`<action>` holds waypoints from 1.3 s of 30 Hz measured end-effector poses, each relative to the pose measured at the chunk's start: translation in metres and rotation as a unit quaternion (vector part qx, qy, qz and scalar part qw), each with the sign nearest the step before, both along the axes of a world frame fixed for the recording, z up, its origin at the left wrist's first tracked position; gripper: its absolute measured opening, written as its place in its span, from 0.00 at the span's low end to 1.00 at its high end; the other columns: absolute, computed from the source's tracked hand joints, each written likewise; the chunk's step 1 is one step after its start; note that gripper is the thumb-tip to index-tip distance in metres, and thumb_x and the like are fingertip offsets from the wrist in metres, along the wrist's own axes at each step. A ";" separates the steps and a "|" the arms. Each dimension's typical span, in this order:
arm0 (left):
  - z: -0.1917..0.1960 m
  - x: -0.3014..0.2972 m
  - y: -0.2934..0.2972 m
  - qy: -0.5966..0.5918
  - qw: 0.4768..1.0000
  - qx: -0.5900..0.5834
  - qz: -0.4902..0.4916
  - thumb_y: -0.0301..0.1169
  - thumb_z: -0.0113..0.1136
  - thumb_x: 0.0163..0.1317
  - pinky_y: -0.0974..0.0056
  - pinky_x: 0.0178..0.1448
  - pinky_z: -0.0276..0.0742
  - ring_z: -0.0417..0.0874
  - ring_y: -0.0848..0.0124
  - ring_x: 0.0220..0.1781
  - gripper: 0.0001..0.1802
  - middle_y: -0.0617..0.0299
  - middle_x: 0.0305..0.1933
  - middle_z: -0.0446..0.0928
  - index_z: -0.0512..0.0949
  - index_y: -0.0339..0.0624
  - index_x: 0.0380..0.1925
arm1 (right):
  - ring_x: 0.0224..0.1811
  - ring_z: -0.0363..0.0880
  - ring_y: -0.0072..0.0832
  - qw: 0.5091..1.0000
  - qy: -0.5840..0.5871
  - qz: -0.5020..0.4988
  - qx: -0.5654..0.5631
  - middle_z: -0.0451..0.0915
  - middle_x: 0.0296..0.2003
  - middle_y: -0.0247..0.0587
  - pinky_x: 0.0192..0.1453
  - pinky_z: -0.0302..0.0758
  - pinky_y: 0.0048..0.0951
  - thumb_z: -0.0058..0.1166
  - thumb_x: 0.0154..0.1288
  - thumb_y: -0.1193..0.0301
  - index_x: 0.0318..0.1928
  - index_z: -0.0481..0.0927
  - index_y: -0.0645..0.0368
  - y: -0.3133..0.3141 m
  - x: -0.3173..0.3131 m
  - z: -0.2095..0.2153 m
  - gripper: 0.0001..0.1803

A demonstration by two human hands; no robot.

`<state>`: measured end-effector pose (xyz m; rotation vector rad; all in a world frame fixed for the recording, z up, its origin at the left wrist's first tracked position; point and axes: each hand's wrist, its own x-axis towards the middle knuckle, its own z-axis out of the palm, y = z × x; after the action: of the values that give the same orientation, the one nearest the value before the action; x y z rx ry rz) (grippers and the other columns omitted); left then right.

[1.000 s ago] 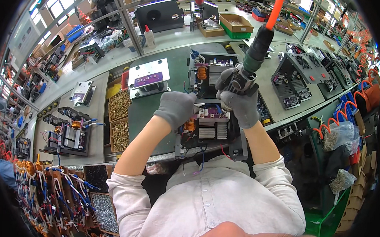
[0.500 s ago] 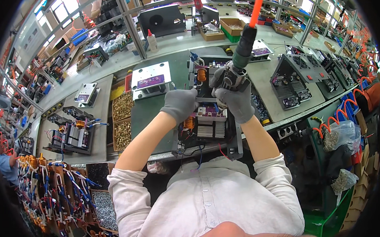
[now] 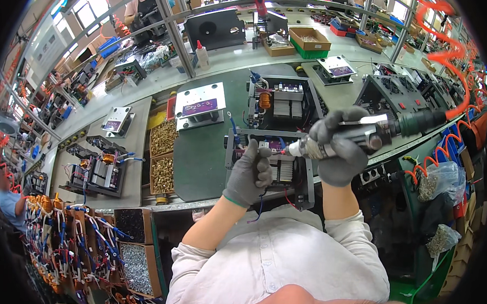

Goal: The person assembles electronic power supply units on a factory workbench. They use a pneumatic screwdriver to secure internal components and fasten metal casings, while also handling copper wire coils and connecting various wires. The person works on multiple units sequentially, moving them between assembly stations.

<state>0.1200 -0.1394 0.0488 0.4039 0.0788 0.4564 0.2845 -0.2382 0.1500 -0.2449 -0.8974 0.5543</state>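
My right hand (image 3: pixel 342 151), in a grey glove, is wrapped round an air screwdriver (image 3: pixel 372 133). The tool lies almost level, its pale tip pointing left above the nearer of two black metal chassis (image 3: pixel 306 179). My left hand (image 3: pixel 249 174), also gloved, is at the left part of this chassis with fingers curled and thumb raised; what they hold, if anything, is hidden. Silver heat sinks (image 3: pixel 282 171) and a purple circuit board show between the hands. Just beyond stands the farther chassis (image 3: pixel 310 98), with an orange copper coil (image 3: pixel 265 101) and more heat sinks.
Left of the mat (image 3: pixel 199 166) are boxes of brass fittings (image 3: pixel 162 175) and a silver plate with a purple board (image 3: pixel 201 104). Another unit (image 3: pixel 98 170) sits farther left. An orange coiled hose (image 3: pixel 459 69) runs from the screwdriver. Wire bundles (image 3: pixel 60 242) hang at lower left.
The air screwdriver has swung from upright to nearly level, its back end now to the right. My left hand has come nearer to me and slightly right, its fingers now turned upward.
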 end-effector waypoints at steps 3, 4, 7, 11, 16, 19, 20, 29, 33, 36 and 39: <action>0.011 0.010 -0.014 0.097 0.994 -0.021 0.049 0.41 0.49 0.72 0.78 0.17 0.57 0.58 0.81 0.19 0.14 0.72 0.22 0.64 0.77 0.43 0.43 | 0.29 0.75 0.30 0.998 -0.026 0.004 0.055 0.75 0.37 0.45 0.37 0.75 0.35 0.51 0.45 0.76 0.53 0.72 0.57 -0.005 -0.002 -0.013 0.28; 0.016 0.010 -0.018 0.138 0.987 -0.021 0.074 0.41 0.49 0.72 0.78 0.16 0.56 0.56 0.81 0.18 0.14 0.72 0.21 0.62 0.77 0.43 0.42 | 0.30 0.76 0.30 0.997 -0.038 0.008 0.071 0.75 0.37 0.45 0.37 0.75 0.34 0.52 0.46 0.77 0.55 0.72 0.57 -0.005 -0.002 -0.017 0.29; 0.019 0.008 -0.018 0.099 0.994 -0.042 0.038 0.40 0.49 0.72 0.79 0.16 0.54 0.56 0.81 0.18 0.13 0.73 0.19 0.61 0.77 0.43 0.41 | 0.30 0.76 0.31 0.997 -0.014 -0.015 0.077 0.75 0.39 0.46 0.37 0.76 0.33 0.52 0.48 0.79 0.56 0.72 0.56 -0.007 -0.007 -0.021 0.29; 0.006 0.010 -0.014 -0.020 0.995 -0.091 -0.019 0.42 0.50 0.71 0.79 0.15 0.55 0.58 0.82 0.18 0.15 0.73 0.18 0.64 0.78 0.42 0.40 | 0.34 0.81 0.34 0.997 -0.004 0.015 0.076 0.76 0.39 0.49 0.38 0.81 0.39 0.49 0.44 0.86 0.51 0.72 0.59 -0.006 -0.014 -0.026 0.28; 0.013 0.012 -0.022 -0.049 0.991 -0.126 0.004 0.46 0.50 0.71 0.78 0.17 0.57 0.63 0.80 0.19 0.18 0.71 0.20 0.72 0.79 0.42 0.38 | 0.32 0.80 0.32 0.995 -0.030 -0.032 0.093 0.76 0.38 0.48 0.37 0.81 0.38 0.49 0.45 0.85 0.51 0.71 0.59 0.000 -0.020 -0.031 0.27; 0.026 0.010 -0.029 -0.022 0.990 -0.130 0.045 0.44 0.50 0.71 0.77 0.19 0.61 0.67 0.78 0.22 0.17 0.69 0.23 0.75 0.78 0.43 0.39 | 0.31 0.80 0.31 0.991 -0.033 -0.062 0.114 0.75 0.38 0.48 0.37 0.81 0.38 0.48 0.47 0.85 0.52 0.70 0.58 -0.001 -0.024 -0.034 0.27; 0.027 0.010 -0.030 -0.018 0.989 -0.138 0.048 0.44 0.50 0.71 0.77 0.19 0.61 0.68 0.78 0.23 0.17 0.69 0.24 0.76 0.78 0.43 0.40 | 0.29 0.78 0.29 0.989 -0.052 -0.074 0.115 0.75 0.39 0.47 0.35 0.79 0.36 0.48 0.48 0.85 0.53 0.70 0.57 -0.001 -0.025 -0.035 0.28; 0.018 0.010 -0.027 -0.006 0.995 -0.092 0.032 0.45 0.50 0.71 0.75 0.19 0.61 0.67 0.78 0.19 0.18 0.69 0.23 0.76 0.78 0.41 0.41 | 0.23 0.74 0.26 0.978 -0.147 -0.082 0.121 0.74 0.38 0.45 0.31 0.75 0.33 0.44 0.44 0.88 0.51 0.69 0.55 0.000 -0.025 -0.028 0.30; 0.027 -0.003 -0.024 0.134 0.987 0.093 -0.011 0.47 0.51 0.70 0.75 0.21 0.61 0.68 0.79 0.21 0.21 0.67 0.22 0.76 0.79 0.39 0.39 | 0.23 0.74 0.27 0.982 -0.138 -0.064 0.112 0.74 0.39 0.45 0.30 0.76 0.35 0.45 0.45 0.88 0.51 0.70 0.55 -0.003 -0.020 -0.023 0.29; 0.044 -0.021 -0.021 0.272 0.861 0.413 0.116 0.46 0.53 0.69 0.72 0.26 0.66 0.71 0.78 0.24 0.22 0.65 0.24 0.77 0.80 0.36 0.38 | 0.29 0.76 0.30 0.986 -0.107 -0.043 0.123 0.74 0.43 0.46 0.28 0.76 0.37 0.48 0.50 0.85 0.54 0.71 0.55 -0.001 -0.008 -0.023 0.27; 0.044 -0.027 0.017 0.398 0.557 0.627 0.373 0.41 0.55 0.67 0.66 0.35 0.75 0.79 0.70 0.29 0.16 0.60 0.27 0.79 0.82 0.39 0.39 | 0.29 0.75 0.31 0.984 -0.086 -0.064 0.143 0.75 0.41 0.48 0.32 0.75 0.35 0.49 0.50 0.83 0.56 0.71 0.56 -0.002 0.001 -0.010 0.28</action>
<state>0.0930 -0.1222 0.0928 2.0706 0.8839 1.1251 0.2856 -0.2406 0.1399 -0.0887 -1.1090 0.2828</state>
